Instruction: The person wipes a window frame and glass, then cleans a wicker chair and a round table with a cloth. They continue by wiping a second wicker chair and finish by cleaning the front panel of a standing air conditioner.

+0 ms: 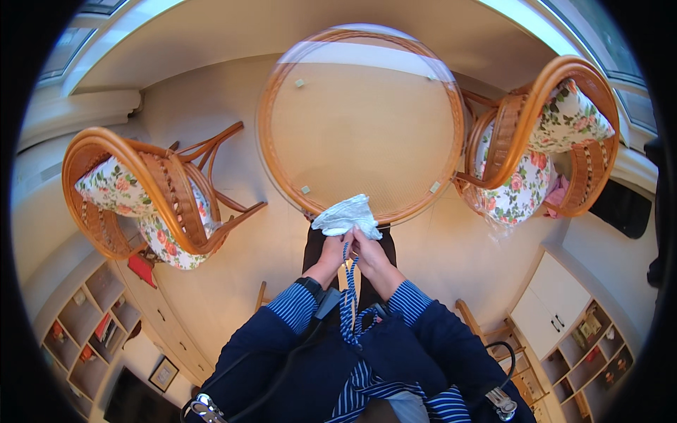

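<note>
A pale, crumpled cloth (pixel 349 217) is held between my two hands at the near edge of a round glass-topped rattan table (pixel 365 127). My left hand (pixel 332 254) grips its lower edge from the left, and my right hand (pixel 370 254) grips it from the right, the two nearly touching. The cloth overlaps the table's rim in this view; whether it touches the glass I cannot tell. A blue-and-white striped cord (pixel 347 301) hangs from my clothing up towards my hands. Small pale pads show under the glass. The fingertips are partly hidden by the cloth.
Rattan armchairs with floral cushions stand left (pixel 180 195) and right (pixel 529 158) of the table. A wall with windows lies beyond. Shelving units stand at the lower left (pixel 84 317) and lower right (pixel 587 365). A wooden chair (pixel 515 343) is behind my right arm.
</note>
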`<action>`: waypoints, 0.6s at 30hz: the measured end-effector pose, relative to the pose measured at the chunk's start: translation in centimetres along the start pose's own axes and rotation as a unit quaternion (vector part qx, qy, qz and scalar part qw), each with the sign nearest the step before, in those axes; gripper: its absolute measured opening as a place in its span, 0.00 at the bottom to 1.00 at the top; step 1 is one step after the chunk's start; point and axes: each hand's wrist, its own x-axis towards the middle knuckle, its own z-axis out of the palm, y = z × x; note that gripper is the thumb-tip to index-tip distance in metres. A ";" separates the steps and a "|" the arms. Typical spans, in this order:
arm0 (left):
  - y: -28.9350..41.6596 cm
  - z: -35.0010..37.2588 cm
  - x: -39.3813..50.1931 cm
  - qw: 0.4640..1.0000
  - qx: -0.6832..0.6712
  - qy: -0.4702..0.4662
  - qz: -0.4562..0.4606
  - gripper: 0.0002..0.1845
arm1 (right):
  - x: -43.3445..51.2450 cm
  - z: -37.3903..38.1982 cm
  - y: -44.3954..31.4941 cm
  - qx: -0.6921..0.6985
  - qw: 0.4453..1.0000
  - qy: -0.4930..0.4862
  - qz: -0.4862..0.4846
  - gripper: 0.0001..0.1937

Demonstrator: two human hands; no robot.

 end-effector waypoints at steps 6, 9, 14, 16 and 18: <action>-0.8 -7.6 1.1 0.992 0.101 0.032 -0.061 0.17 | 0.4 -0.6 -0.4 0.105 0.991 0.084 -0.010 0.16; 1.1 -12.1 2.8 0.980 0.077 0.174 0.058 0.27 | -1.0 -2.9 -2.7 0.017 0.988 0.135 -0.069 0.16; 8.4 -14.5 8.0 0.942 0.091 0.274 0.169 0.35 | -1.1 -9.5 -9.4 -0.081 0.950 0.248 -0.174 0.16; 10.8 -14.5 9.9 0.934 0.097 0.297 0.174 0.35 | -0.4 -11.8 -12.7 -0.139 0.914 0.284 -0.252 0.16; 12.2 -14.7 11.1 0.938 0.095 0.301 0.143 0.33 | 0.8 -13.2 -15.8 -0.221 0.861 0.334 -0.313 0.17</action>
